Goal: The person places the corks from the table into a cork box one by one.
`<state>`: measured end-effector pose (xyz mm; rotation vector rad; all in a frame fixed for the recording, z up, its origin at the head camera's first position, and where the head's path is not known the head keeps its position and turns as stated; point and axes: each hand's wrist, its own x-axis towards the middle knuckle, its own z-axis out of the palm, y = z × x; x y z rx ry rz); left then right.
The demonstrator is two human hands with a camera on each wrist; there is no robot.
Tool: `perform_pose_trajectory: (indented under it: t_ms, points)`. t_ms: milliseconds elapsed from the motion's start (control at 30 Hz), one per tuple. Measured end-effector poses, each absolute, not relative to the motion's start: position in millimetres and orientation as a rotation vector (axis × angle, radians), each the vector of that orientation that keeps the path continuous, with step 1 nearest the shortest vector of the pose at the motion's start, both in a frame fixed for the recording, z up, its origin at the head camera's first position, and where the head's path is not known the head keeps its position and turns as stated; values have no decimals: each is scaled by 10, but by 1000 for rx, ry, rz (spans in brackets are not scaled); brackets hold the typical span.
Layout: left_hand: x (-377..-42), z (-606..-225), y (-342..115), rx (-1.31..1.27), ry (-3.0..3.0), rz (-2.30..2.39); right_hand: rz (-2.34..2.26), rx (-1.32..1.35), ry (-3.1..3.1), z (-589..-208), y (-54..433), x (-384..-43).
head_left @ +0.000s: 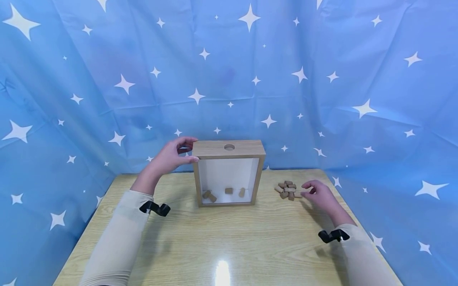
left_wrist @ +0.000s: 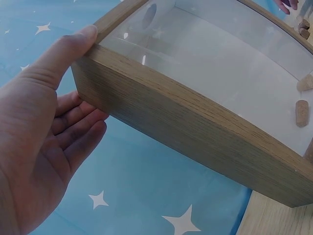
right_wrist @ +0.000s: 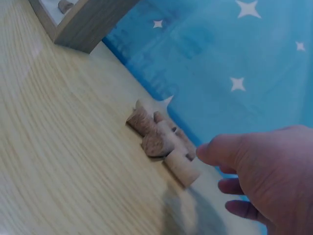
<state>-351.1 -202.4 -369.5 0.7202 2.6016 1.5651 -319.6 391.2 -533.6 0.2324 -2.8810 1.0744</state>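
A wooden shadow box (head_left: 229,202) with a clear front and a round hole (head_left: 229,147) in its top stands upright on the table. Several corks (head_left: 229,191) lie inside along its bottom. My left hand (head_left: 175,155) grips the box's upper left corner, thumb on the front edge and fingers behind. In the left wrist view the thumb (left_wrist: 73,46) presses on the wooden frame (left_wrist: 195,127). To the right of the box lies a small heap of corks (right_wrist: 156,142). My right hand (head_left: 320,196) hovers at the heap's right side, thumb tip close to the nearest cork (right_wrist: 182,168), fingers loosely bent and nothing between them.
The light wooden table (head_left: 214,238) ends just behind the box. A blue curtain with white stars (head_left: 229,71) hangs behind it and along both sides. Black camera mounts sit on the left sleeve (head_left: 125,230) and the right sleeve (head_left: 365,254).
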Motion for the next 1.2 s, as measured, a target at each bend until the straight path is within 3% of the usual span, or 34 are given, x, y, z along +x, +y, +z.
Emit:
perform_pose_trajectory:
  t_ms: [1200]
  points:
    - [-3488,-3686,-2006,715,2632,1542,1110,283,-2897,-5628,3928,-3210]
